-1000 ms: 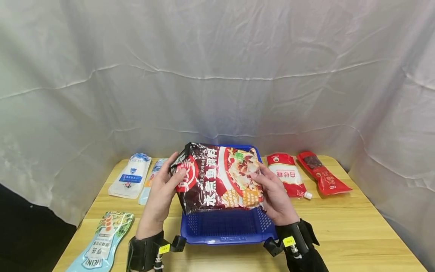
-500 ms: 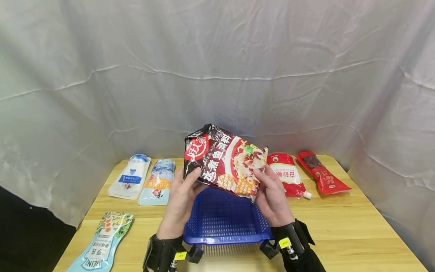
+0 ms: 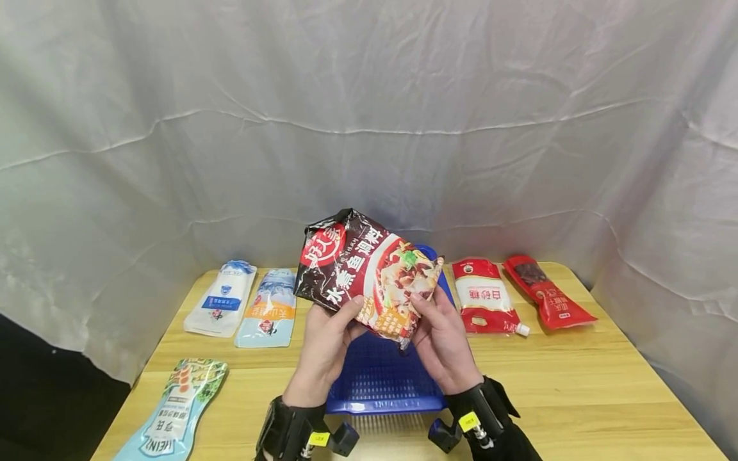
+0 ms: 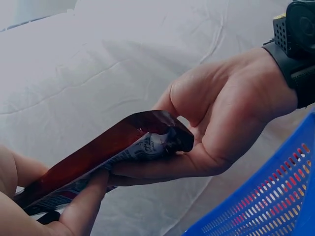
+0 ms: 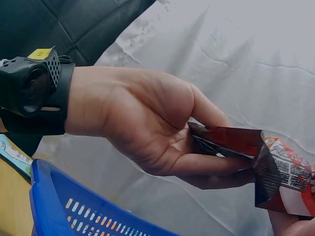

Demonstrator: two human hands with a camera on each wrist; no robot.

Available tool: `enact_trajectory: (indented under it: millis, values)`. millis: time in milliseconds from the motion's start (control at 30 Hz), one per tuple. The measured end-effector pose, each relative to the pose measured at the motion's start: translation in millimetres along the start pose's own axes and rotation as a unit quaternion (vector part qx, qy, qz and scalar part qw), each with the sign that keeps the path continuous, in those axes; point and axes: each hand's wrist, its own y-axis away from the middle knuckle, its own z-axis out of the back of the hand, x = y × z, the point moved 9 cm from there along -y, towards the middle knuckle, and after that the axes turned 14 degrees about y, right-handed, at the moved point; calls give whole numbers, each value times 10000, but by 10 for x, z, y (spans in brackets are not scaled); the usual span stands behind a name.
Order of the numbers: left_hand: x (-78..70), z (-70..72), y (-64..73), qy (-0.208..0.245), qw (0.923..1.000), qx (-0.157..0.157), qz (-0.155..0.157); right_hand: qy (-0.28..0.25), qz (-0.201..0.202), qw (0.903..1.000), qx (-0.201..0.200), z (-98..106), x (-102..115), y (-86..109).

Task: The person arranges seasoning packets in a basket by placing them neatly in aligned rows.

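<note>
A dark red and black packet of boiled-fish seasoning [image 3: 369,262] is held up over the blue basket [image 3: 386,403], tilted with its left end higher. My left hand [image 3: 325,352] grips its lower left edge, thumb on the printed front. At the lower right edge my right hand [image 3: 442,339] pinches it, also with the thumb in front. Both wrist views show the packet edge-on: in the left one, my right hand [image 4: 231,113] has fingers beneath it; in the right one, my left hand [image 5: 147,118] holds the folded end.
Lying on the wooden table [image 3: 576,384] are a white-and-blue pouch [image 3: 221,298], a blue-orange pouch [image 3: 268,307], a Heinz pouch [image 3: 179,410], a red-white sugar pouch [image 3: 487,296] with a spout and a red packet [image 3: 548,292]. A grey curtain [image 3: 369,179] hangs behind.
The packet has risen and tilted, its left end going up, then drifted slightly left. My left hand has shifted right along its lower edge, uncovering the blue-orange pouch.
</note>
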Motion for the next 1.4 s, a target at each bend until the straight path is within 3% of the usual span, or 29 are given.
enact_trajectory:
  millis: [267,400,600,733,833,1000,1167,1267,1400]
  values:
    - [-80,50,-3,-69,9999,-39,-122,286,-172,9994,62,5,-15,9]
    - [-157,39,10,-135,9995,200,-215,456,-62,9988,173,11,13,5]
    - [-287,31,48,-326,9974,598,-247,686,13,9976,21,110,102,-19]
    - [-351,27,63,-563,9943,886,-209,1154,-84,9933,-5,199,184,-30]
    - [-382,16,77,-780,9898,1183,-161,1845,-104,9827,129,251,231,-48]
    - [-398,12,86,-1206,9810,1517,-113,3103,21,9495,455,281,277,-76]
    - [-386,28,80,-1633,9729,1637,-50,3820,-88,9221,612,293,276,-60]
    - [-384,45,73,-1830,9686,1680,-31,3984,-189,9145,674,296,266,-49]
    - [-393,72,63,-2005,9640,1748,-18,4015,-237,9122,784,286,250,-49]
